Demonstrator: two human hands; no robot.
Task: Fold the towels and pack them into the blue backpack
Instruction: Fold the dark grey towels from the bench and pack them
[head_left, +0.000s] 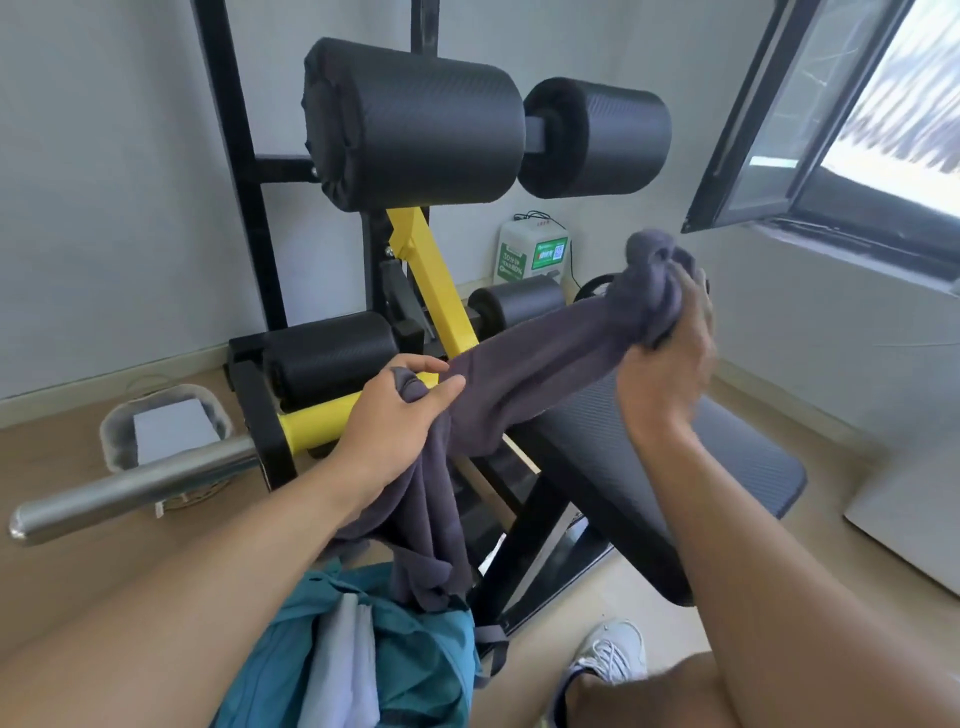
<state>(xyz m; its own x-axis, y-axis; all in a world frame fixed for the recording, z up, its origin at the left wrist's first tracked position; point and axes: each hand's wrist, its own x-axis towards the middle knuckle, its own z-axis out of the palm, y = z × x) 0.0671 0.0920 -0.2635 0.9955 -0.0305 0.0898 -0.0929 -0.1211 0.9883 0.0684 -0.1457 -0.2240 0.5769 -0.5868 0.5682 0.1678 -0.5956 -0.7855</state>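
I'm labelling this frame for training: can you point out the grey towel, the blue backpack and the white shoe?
grey towel (540, 358): head view, stretched middle between the hands.
blue backpack (426, 670): head view, teal fabric panel.
white shoe (613, 652): head view, laced upper.

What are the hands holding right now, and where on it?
Both hold the dark grey towel: the right hand grips its bunched upper end, the left hand pinches it lower down, and the rest hangs towards the blue backpack.

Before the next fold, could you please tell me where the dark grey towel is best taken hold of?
Take the dark grey towel at its hanging lower end, from below, above the blue backpack. The left hand and right hand grip bunched cloth, so no flat edge shows up there.
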